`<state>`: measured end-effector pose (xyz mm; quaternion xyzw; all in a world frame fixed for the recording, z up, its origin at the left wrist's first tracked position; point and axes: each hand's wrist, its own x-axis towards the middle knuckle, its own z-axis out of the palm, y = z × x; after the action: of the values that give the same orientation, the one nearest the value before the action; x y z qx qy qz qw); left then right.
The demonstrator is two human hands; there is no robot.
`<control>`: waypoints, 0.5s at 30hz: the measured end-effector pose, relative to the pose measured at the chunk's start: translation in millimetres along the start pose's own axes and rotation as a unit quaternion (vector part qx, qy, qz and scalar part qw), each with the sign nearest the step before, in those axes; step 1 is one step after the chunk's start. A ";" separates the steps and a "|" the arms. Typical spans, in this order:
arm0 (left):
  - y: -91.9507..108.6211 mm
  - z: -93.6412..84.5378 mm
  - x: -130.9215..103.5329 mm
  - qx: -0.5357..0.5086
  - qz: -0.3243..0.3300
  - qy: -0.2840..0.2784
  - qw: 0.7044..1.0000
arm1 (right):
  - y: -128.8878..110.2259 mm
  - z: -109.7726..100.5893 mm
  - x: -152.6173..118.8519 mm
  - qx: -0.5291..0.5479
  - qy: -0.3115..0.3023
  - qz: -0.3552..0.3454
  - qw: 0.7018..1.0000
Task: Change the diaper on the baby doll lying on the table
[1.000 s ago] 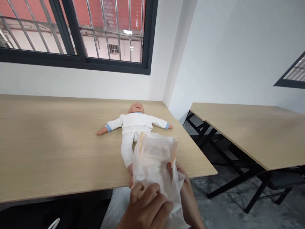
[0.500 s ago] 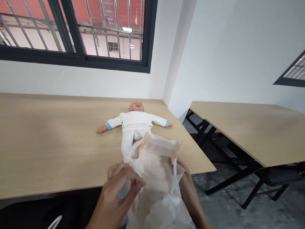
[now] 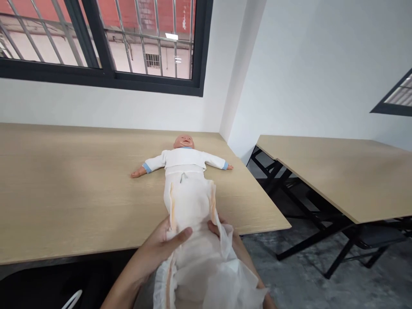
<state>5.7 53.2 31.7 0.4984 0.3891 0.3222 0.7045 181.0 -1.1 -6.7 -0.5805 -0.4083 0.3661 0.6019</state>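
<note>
A: Head camera showed what, exactly, at that point?

B: A baby doll [image 3: 184, 165] lay on its back on the long wooden table [image 3: 64, 193], arms spread, head toward the barred window [image 3: 103, 38]. An opened white diaper [image 3: 191, 206] was draped over its legs, and the near end hung off the table edge toward the person.

A: And the hands?

B: The left hand [image 3: 161, 246] was clamped on the diaper's left side, thumb pressed on top and the other fingers tucked beneath. The right hand [image 3: 231, 240] was mostly hidden under the loose fabric; its fingers seemed curled onto the right edge, but I couldn't tell how firm that hold was.

A: What looked risky to you?

B: The doll's feet sat near the table edge, so I judged that a tug on the diaper could drag the doll toward the person or slew it sideways. The diaper was soft and floppy too, and with so much of it off the table it could bunch or slide from the legs if either hold loosened.

A: Anything else nearby?

B: Only a second table [image 3: 337, 171] off to the right, well apart.
</note>
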 end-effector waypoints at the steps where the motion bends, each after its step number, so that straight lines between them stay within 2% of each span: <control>1: -2.9 -0.4 -0.5 -0.014 -0.025 0.008 1.000 | -1.7 1.2 -2.9 0.014 -0.042 0.002 0.999; 3: -6.1 -4.3 1.6 -0.050 -0.064 0.060 0.995 | -5.6 -0.4 -8.9 0.040 -0.083 -0.001 0.996; 5: -5.7 -11.2 5.6 -0.099 -0.075 0.127 0.984 | -9.6 -6.7 -15.4 0.026 -0.034 -0.027 0.999; 7: -3.4 -18.1 9.0 -0.146 -0.054 0.177 0.972 | -13.6 -13.9 -23.3 -0.030 0.029 -0.061 0.997; 8: -2.1 -20.7 10.1 -0.165 -0.040 0.194 0.966 | -15.6 -16.3 -27.8 -0.065 0.040 -0.077 0.994; 12: -0.4 -23.0 9.8 -0.201 0.006 0.235 0.951 | -20.4 -11.9 -42.3 -0.198 -0.042 -0.125 0.971; 15: -2.0 -20.2 6.7 -0.203 0.031 0.236 0.950 | -15.3 -0.4 -41.7 -0.256 -0.059 -0.154 0.953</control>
<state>-8.4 67.4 24.2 0.2664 0.4552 0.5242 0.6687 164.3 -40.3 5.8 -0.6225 -0.6073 0.1859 0.4574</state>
